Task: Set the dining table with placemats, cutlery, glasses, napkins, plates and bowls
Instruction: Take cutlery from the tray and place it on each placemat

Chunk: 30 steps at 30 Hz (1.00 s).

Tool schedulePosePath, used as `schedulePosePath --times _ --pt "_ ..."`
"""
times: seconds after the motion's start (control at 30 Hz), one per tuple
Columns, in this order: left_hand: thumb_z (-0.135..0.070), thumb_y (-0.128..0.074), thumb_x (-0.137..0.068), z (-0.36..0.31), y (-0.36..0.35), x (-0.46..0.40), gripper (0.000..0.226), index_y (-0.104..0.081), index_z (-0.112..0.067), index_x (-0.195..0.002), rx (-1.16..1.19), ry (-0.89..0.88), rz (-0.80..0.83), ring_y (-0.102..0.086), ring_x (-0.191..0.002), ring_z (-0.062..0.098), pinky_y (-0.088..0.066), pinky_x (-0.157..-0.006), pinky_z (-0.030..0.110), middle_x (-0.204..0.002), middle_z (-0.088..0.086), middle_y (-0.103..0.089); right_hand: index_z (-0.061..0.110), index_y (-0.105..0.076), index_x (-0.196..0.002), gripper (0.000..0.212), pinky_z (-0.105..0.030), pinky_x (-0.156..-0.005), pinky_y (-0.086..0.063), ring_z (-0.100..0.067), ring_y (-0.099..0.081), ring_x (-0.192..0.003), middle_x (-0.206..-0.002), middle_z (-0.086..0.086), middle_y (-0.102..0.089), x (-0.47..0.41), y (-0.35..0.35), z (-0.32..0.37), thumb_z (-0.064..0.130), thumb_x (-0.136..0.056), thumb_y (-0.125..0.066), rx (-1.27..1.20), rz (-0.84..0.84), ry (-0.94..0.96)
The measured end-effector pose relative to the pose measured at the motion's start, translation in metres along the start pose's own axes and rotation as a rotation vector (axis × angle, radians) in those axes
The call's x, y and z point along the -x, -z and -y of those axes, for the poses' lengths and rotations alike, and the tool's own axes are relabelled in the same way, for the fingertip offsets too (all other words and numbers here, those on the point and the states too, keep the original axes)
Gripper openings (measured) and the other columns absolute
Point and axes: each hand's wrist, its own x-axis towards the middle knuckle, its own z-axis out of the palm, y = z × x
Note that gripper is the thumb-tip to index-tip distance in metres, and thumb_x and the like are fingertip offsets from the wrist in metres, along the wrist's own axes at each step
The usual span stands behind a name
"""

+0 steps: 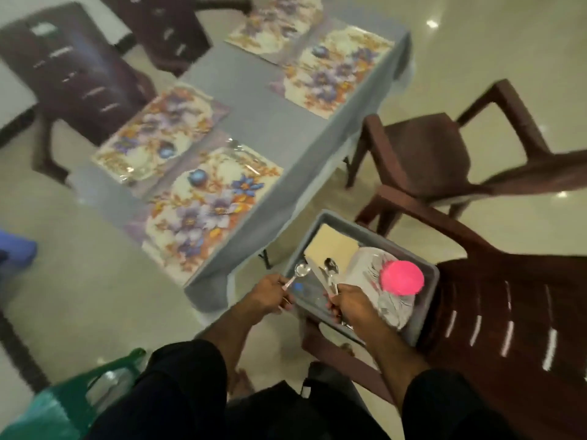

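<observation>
Single head-worn wide-angle view, looking forward and steeply down; close on both hands (317, 300) over a grey tub (425, 325); table (270, 122) farther ahead, upper left; frame motion-blurred, tilted.

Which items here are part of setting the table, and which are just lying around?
Part of the job:
placemats
spoon held in left hand
cutlery held in right hand
plates
pink bowl
napkins
grey tub

Lying about:
green bag
blue object at left edge
</observation>
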Motion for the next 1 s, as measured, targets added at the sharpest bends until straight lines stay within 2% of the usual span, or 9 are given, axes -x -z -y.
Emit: schedulePosePath --times 0.13,0.27,0.33,0.47,0.53,0.67,0.73,0.9,1.0 --pt "-0.001 -0.042 -0.104 0.049 0.079 0.046 0.017 -0.054 -0.013 -0.099 0.099 -0.046 -0.028 -0.058 -0.057 0.018 -0.041 -0.052 0.025 -0.086 0.014 -0.073 -0.003 -0.073 -0.103 0.020 -0.024 -0.043 -0.031 -0.016 -0.042 -0.045 -0.066 -0.013 -0.061 0.010 -0.080 0.033 0.002 -0.094 -0.055 0.257 0.075 0.040" --pt "0.007 -0.044 -0.097 0.124 0.172 0.088 0.024 -0.055 -0.013 -0.088 0.223 -0.066 -0.147 -0.045 -0.045 0.013 -0.031 -0.048 0.023 -0.075 0.013 -0.064 0.007 -0.073 -0.095 0.019 -0.020 -0.044 -0.028 -0.014 -0.042 -0.043 -0.059 -0.005 -0.063 0.035 -0.203 0.057 0.000 -0.092 -0.055 0.490 0.195 0.133" --pt "0.010 -0.047 -0.087 0.153 0.209 0.102 0.025 -0.060 -0.012 -0.087 0.236 -0.050 -0.229 -0.044 -0.051 0.016 -0.029 -0.049 0.024 -0.071 0.011 -0.059 0.007 -0.073 -0.093 0.020 -0.020 -0.043 -0.027 -0.015 -0.041 -0.043 -0.060 -0.006 -0.063 0.046 -0.253 0.063 -0.001 -0.091 -0.055 0.552 0.223 0.176" --pt "-0.013 -0.061 -0.102 0.217 0.284 0.135 0.012 -0.060 -0.014 -0.090 0.396 -0.044 -0.351 -0.036 -0.051 0.014 -0.026 -0.047 0.022 -0.066 0.006 -0.053 0.000 -0.074 -0.098 0.017 -0.023 -0.048 -0.024 -0.014 -0.041 -0.045 -0.064 -0.008 -0.063 0.075 -0.361 0.060 0.004 -0.096 -0.058 0.573 0.295 0.207" --pt "-0.026 -0.065 -0.104 0.249 0.323 0.154 0.020 -0.061 -0.012 -0.090 0.496 -0.040 -0.460 -0.034 -0.051 0.014 -0.025 -0.045 0.021 -0.065 0.005 -0.052 0.002 -0.075 -0.100 0.016 -0.024 -0.047 -0.027 -0.014 -0.044 -0.047 -0.068 -0.005 -0.061 0.091 -0.416 0.060 0.009 -0.099 -0.061 0.600 0.336 0.231" --pt "-0.030 -0.068 -0.103 0.302 0.380 0.182 0.027 -0.069 -0.003 -0.104 0.758 0.012 -0.569 -0.030 -0.050 0.013 -0.024 -0.049 0.021 -0.063 0.002 -0.045 0.004 -0.076 -0.101 0.015 -0.028 -0.051 -0.036 -0.013 -0.052 -0.050 -0.065 -0.006 -0.057 0.104 -0.506 0.060 0.011 -0.103 -0.063 0.672 0.509 0.352" --pt "-0.033 -0.072 -0.100 0.320 0.401 0.192 0.033 -0.071 -0.001 -0.109 0.886 0.034 -0.627 -0.032 -0.050 0.012 -0.026 -0.049 0.023 -0.062 -0.001 -0.044 0.001 -0.076 -0.102 0.015 -0.027 -0.051 -0.040 -0.014 -0.056 -0.054 -0.067 -0.006 -0.063 0.105 -0.544 0.066 0.008 -0.102 -0.063 0.688 0.577 0.374" --pt "-0.030 -0.083 -0.092 0.341 0.461 0.188 0.021 -0.072 -0.013 -0.096 1.202 0.020 -0.739 -0.029 -0.050 0.010 -0.026 -0.048 0.025 -0.057 -0.006 -0.037 0.003 -0.077 -0.099 0.007 -0.028 -0.054 -0.049 -0.016 -0.067 -0.064 -0.081 -0.006 -0.072 0.093 -0.631 0.089 0.009 -0.097 -0.073 0.742 0.698 0.339" --pt "-0.020 -0.079 -0.095 0.345 0.517 0.172 0.014 -0.068 -0.013 -0.089 1.233 0.042 -0.789 -0.030 -0.049 0.010 -0.027 -0.046 0.026 -0.058 -0.004 -0.039 0.003 -0.077 -0.104 0.011 -0.029 -0.059 -0.053 -0.018 -0.071 -0.069 -0.081 -0.008 -0.074 0.077 -0.678 0.109 0.009 -0.095 -0.075 0.791 0.760 0.314"
